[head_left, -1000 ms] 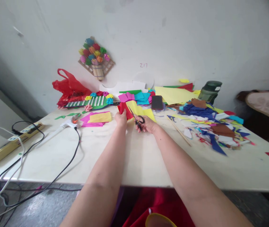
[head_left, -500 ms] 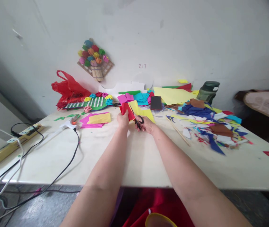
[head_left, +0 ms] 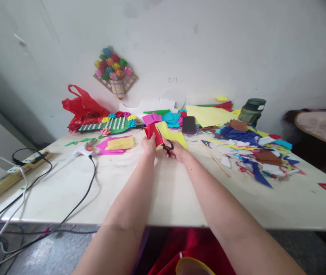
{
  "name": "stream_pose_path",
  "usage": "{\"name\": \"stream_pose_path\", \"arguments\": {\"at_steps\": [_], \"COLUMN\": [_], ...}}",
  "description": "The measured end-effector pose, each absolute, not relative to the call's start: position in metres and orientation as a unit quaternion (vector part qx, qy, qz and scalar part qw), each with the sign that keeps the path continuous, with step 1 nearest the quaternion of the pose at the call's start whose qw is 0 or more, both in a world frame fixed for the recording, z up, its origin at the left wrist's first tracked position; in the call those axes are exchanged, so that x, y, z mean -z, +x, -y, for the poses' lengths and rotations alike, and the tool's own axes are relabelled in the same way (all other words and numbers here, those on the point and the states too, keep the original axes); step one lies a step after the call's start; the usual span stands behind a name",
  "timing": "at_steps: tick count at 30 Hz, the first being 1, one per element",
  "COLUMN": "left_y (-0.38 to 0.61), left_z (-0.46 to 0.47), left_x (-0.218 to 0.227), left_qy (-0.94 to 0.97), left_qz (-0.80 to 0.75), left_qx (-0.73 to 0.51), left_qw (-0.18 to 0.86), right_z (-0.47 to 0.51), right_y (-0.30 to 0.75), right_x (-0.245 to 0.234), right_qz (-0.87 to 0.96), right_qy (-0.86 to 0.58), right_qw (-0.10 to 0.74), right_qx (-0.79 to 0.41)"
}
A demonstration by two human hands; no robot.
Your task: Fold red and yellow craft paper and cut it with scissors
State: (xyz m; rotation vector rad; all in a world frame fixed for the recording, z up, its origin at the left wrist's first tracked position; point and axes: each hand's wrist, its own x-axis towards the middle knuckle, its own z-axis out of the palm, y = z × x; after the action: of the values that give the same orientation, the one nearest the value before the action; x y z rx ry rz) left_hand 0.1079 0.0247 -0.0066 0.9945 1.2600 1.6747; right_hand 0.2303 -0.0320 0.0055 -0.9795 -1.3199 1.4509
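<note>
My left hand [head_left: 149,144] pinches red paper [head_left: 152,131], with a yellow edge showing along its lower side. Around the handles of black scissors [head_left: 168,144] my right hand [head_left: 178,151] is closed. The scissor blades point up and left, lying along the right edge of the red paper. Just behind and to the right is a sheet of yellow paper [head_left: 174,136]; whether it touches the red one I cannot tell. Left of my left hand, a yellow piece [head_left: 120,143] rests on magenta paper [head_left: 105,147].
A glue gun [head_left: 84,151] with a black cord and a power strip [head_left: 13,175] are at left. Behind are a red plastic bag [head_left: 84,105], paper flowers on a green board [head_left: 117,124] and a phone [head_left: 189,125]. Paper scraps [head_left: 263,156], a stick [head_left: 216,159] and a bottle [head_left: 251,110] occupy the right.
My right hand's fingers have drawn slightly closer together around the scissor handles. The left hand and the red paper hold almost the same place.
</note>
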Motion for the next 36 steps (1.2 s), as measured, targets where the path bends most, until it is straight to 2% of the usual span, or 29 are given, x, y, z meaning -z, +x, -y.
{"name": "stream_pose_path", "arguments": {"at_steps": [36], "left_y": [0.115], "left_z": [0.0], "left_x": [-0.016], "left_qy": [0.375], "left_qz": [-0.507], "left_qx": [-0.63], "left_qw": [0.454], "right_z": [0.031], "right_y": [0.235], "right_x": [-0.007], "right_qz": [0.532], "right_qy": [-0.398], "right_qw": [0.464], "right_qx": [-0.585]}}
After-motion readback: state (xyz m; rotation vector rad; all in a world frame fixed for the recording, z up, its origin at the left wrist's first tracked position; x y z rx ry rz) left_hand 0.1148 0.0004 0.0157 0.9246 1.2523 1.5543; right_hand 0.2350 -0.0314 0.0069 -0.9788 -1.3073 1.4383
